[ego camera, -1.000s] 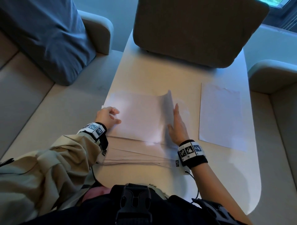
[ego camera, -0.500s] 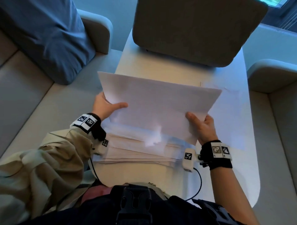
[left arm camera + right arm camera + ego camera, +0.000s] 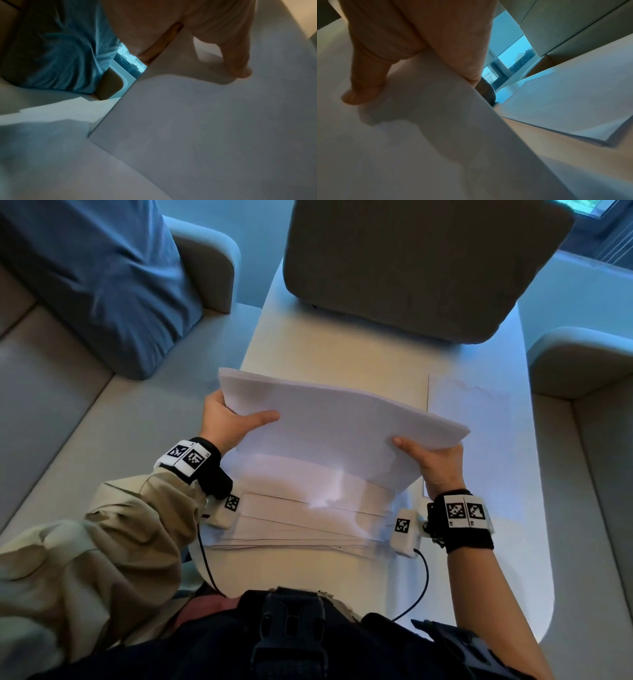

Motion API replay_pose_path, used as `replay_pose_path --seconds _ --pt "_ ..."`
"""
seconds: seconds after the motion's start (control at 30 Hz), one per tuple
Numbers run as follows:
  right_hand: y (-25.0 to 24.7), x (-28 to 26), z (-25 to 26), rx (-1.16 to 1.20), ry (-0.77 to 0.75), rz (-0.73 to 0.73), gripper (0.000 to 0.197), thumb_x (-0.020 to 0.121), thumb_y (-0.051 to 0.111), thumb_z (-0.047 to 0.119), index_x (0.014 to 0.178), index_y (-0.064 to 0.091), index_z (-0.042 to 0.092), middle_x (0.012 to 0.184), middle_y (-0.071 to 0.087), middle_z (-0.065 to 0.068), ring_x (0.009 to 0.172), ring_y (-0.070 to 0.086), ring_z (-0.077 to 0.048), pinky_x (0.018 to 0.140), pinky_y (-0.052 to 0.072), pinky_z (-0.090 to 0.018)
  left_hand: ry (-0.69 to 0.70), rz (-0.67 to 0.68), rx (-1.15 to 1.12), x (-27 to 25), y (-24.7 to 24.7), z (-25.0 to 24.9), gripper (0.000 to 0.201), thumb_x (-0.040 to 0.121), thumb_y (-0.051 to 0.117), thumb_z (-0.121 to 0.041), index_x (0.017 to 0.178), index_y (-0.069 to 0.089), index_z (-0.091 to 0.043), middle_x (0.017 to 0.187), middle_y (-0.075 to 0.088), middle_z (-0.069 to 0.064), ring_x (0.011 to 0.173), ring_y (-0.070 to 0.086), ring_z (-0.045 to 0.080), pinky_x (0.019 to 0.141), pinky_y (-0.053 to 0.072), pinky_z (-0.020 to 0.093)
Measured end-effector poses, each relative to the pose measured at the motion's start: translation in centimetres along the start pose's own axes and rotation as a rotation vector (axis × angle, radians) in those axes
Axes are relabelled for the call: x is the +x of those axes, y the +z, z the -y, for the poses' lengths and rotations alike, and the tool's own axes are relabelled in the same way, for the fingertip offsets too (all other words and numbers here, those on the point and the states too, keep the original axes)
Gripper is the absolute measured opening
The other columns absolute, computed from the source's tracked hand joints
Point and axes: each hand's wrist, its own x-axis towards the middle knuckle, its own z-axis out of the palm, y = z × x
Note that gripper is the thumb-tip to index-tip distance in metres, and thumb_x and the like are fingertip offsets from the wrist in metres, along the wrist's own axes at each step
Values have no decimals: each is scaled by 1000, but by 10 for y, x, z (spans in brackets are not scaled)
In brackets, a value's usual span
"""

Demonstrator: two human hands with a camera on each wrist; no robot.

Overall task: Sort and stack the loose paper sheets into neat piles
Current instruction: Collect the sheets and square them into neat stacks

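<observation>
A white paper sheet point(image 3: 339, 426) hangs in the air over the table, held level by both hands. My left hand point(image 3: 226, 419) pinches its left edge with the thumb on top. My right hand point(image 3: 435, 460) pinches its near right edge, thumb on top as well. In the left wrist view the sheet point(image 3: 205, 128) fills the right side under the thumb point(image 3: 238, 63). The right wrist view shows the sheet point(image 3: 419, 135) under my thumb point(image 3: 361, 92). Below it a loose, uneven pile of sheets point(image 3: 301, 522) lies near the table's front. A neat pile point(image 3: 472, 419) lies at the right, its corner point(image 3: 573, 108) visible.
The narrow white table point(image 3: 342, 344) runs away from me. A grey cushion point(image 3: 411, 261) stands at its far end. A blue pillow point(image 3: 96, 278) lies on the sofa to the left. A sofa arm point(image 3: 582, 357) stands at the right.
One second ago the sheet was still on the loose pile with my right hand lifting its edge. Both hands have since raised it and now hold it a little further right.
</observation>
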Motion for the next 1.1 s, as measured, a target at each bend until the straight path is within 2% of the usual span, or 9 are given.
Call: replay_pose_path --seconds 0.2,0.33,0.43,0.5,0.57,0.63,0.73,0.97,1.1 --pt "4 4 7 48 -61 -11 34 68 78 -5 89 65 19 90 69 2 79 67 -5 67 55 -23 41 -12 -22 7 0 -9 33 60 87 -8 81 65 -21 82 69 -7 71 65 -1 69 55 17" --pt "3 9 -16 -110 39 23 37 69 81 5 97 62 20 98 68 1 87 66 -10 72 55 -25 -59 44 77 10 -3 22 33 63 86 -15 86 64 -22 86 67 -8 69 64 -8 74 53 21" --pt "4 11 -33 -282 117 42 32 80 74 14 108 60 8 100 65 -6 88 61 -20 74 50 -29 -135 119 214 11 -6 53 40 67 84 -33 81 63 -2 57 57 4 58 54 11 71 46 28" --pt "5 11 -40 -306 161 26 23 88 66 18 105 61 6 95 64 -7 88 60 -23 73 48 -30 -155 139 394 10 -8 69 37 76 78 -26 64 50 -6 47 38 9 58 42 18 57 34 27" --pt "4 13 -43 -268 204 2 20 90 63 21 104 62 6 91 66 -3 85 62 -22 70 49 -29 -150 162 497 11 -10 83 40 79 75 -22 62 39 -18 55 42 -1 63 46 20 57 32 28" --pt "1 16 -45 -217 246 -52 29 91 62 23 112 62 3 95 67 -3 82 63 -17 69 50 -26 -148 180 523 10 -9 86 23 76 75 -16 76 54 -23 76 58 -5 74 56 17 69 40 27" --pt "-11 20 -40 -49 290 -236 39 91 62 19 124 55 -2 113 63 -10 94 61 -20 80 51 -30 -58 197 611 9 -8 86 38 70 80 -10 105 66 -15 106 55 1 90 54 16 87 42 27" --pt "-68 24 -45 326 394 -588 50 92 61 22 136 44 4 129 57 -6 90 62 -18 87 51 -36 -14 206 652 7 -7 85 29 71 79 -10 98 70 -17 110 59 7 89 52 16 89 42 28" --pt "-81 23 -59 370 481 -651 23 91 63 25 105 55 9 122 61 -7 86 63 -20 81 54 -38 -21 204 650 7 -7 86 27 71 80 -12 95 70 -19 109 59 4 87 51 14 86 42 26"
